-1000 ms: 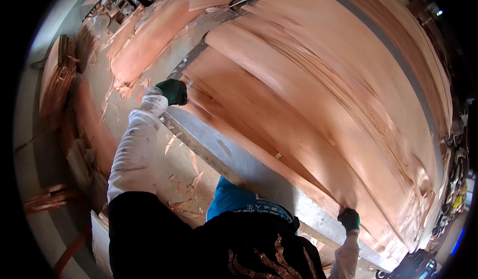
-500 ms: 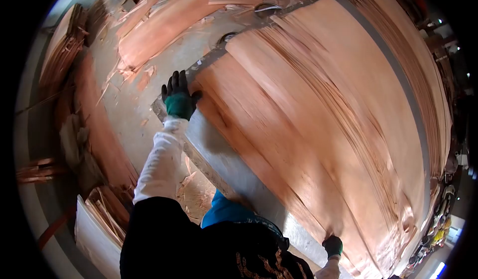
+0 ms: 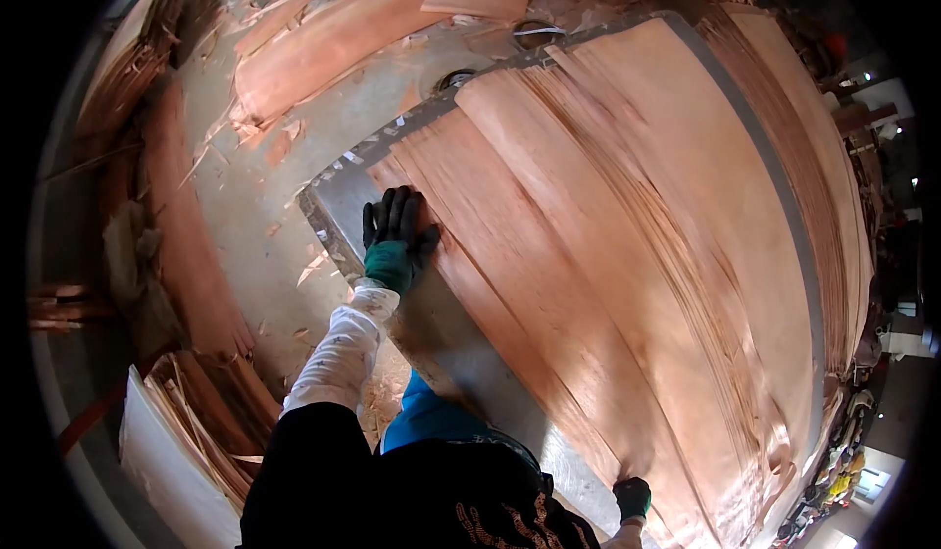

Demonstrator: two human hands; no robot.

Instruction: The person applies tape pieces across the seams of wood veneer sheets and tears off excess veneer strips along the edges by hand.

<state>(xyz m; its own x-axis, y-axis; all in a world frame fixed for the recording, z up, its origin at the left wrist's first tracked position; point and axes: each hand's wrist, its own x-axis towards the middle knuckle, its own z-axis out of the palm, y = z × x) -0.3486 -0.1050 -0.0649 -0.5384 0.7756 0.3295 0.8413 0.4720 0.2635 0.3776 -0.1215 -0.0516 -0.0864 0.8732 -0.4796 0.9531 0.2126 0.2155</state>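
Note:
My left hand (image 3: 397, 240), in a black and green glove, has its fingers spread. It lies at the far end of the near long edge of a wood veneer sheet (image 3: 510, 255), touching it. My right hand (image 3: 632, 500), gloved alike, is closed at the near end of the same edge, its fingertips partly hidden. The reddish sheet lies flat on a metal-topped table (image 3: 470, 353), with a strip of bare metal between it and my body. More overlapping veneer sheets (image 3: 706, 147) with wavy, layered edges cover the table's right part.
Beyond the table's right edge stands a tall veneer stack (image 3: 818, 186). Loose veneer sheets (image 3: 323, 59) and scraps lie on the floor at the far left. Upright veneer pieces (image 3: 211, 412) lean behind a white panel (image 3: 167, 461) at lower left.
My left hand has moved from the table's far left edge inward and nearer, onto the veneer's edge. My right hand stays at the near end. The view has shifted slightly.

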